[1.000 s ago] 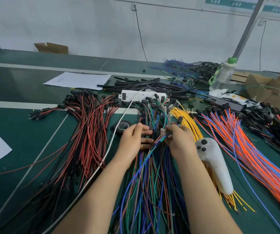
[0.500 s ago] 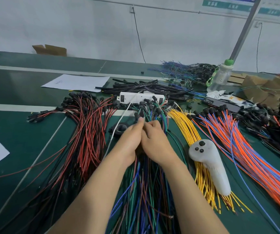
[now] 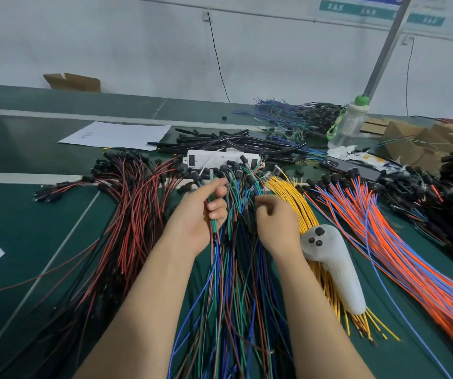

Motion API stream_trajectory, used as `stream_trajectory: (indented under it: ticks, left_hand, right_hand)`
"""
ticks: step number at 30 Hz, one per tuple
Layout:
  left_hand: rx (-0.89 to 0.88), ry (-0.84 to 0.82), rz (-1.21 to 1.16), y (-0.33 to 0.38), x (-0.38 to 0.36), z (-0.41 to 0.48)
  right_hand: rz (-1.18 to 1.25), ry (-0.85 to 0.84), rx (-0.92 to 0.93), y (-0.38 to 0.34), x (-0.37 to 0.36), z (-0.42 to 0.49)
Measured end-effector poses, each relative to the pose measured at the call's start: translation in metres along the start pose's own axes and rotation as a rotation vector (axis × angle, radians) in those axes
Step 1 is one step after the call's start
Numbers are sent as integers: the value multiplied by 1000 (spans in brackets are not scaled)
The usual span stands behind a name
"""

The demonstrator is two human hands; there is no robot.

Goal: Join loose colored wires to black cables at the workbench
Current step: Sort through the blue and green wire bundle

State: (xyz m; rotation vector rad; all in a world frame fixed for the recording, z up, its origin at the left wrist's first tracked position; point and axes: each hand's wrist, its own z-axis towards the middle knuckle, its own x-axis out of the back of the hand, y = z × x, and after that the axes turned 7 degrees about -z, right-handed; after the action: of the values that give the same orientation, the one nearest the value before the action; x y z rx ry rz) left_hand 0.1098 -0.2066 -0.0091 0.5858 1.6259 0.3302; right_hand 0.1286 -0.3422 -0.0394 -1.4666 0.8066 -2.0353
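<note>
A thick bundle of mixed green, blue and brown wires [image 3: 236, 283] with black plug ends runs down the middle of the green bench. My left hand [image 3: 195, 217] is raised over it and pinches a few green and dark wires between thumb and fingers. My right hand [image 3: 274, 222] sits just right of it, fingers curled into the same bundle; whether it grips a wire is hidden by the fingers. A pile of black cables [image 3: 236, 144] lies behind, past a white power strip [image 3: 220, 157].
Red-and-black wires [image 3: 132, 214] fan out to the left, yellow wires [image 3: 296, 203] and orange-blue wires [image 3: 400, 242] to the right. A white controller [image 3: 334, 269] rests on the yellow wires. A plastic bottle [image 3: 349, 124], cardboard boxes [image 3: 416, 143], a phone and paper sheets stand further back.
My hands, pressed together on the bundle half a second ago, have drawn apart. The left hand has lifted a few wires up and to the left.
</note>
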Motion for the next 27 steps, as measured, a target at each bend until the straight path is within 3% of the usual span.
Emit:
stream_trajectory:
  ticks: [6, 11, 16, 27]
  left_hand:
    - [-21, -42, -34, -3, -8, -3]
    - [-6, 22, -7, -6, -21, 5]
    - [73, 89, 43, -21, -24, 14]
    - [62, 191, 140, -34, -15, 26]
  right_hand:
    - [-93, -23, -60, 5, 5, 2]
    - [-425, -107, -218, 19, 12, 5]
    - [-560, -173, -244, 18, 12, 9]
    - [-479, -49, -257, 24, 2, 21]
